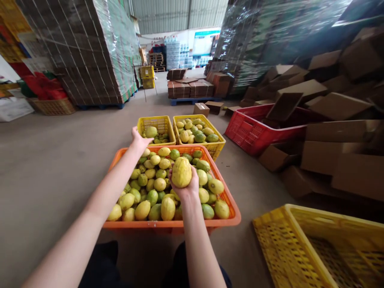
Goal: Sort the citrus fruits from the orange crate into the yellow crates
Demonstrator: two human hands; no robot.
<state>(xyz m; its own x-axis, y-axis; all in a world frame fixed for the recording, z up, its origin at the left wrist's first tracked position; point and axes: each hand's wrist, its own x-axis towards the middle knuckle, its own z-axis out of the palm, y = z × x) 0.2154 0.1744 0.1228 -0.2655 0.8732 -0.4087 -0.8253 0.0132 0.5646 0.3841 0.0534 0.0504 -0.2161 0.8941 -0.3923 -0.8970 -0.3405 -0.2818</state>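
Observation:
My right hand (186, 188) holds a large yellow, bumpy, ribbed citron-like fruit (181, 172) in its palm, fingers curled round it. Below is a wide orange crate (171, 224) heaped with yellow and green fruits (142, 210) of the same sort. Stretched further forward, my left hand (141, 141) has its thumb and fingers spread at the near edge of the back-left yellow crate (154, 119). A yellow-green fruit (150, 132) is just beyond that thumb; I cannot tell whether they touch. Smaller greenish fruits (161, 138) lie deeper in that crate.
Another yellow crate (220, 145), full of fruit, stands back right. A red crate (249, 130) and piled cardboard boxes (339, 146) line the right side. Near me at lower right is a yellow crate (288, 228). Wrapped pallet stacks (117, 52) and flattened cartons (192, 89) stand behind.

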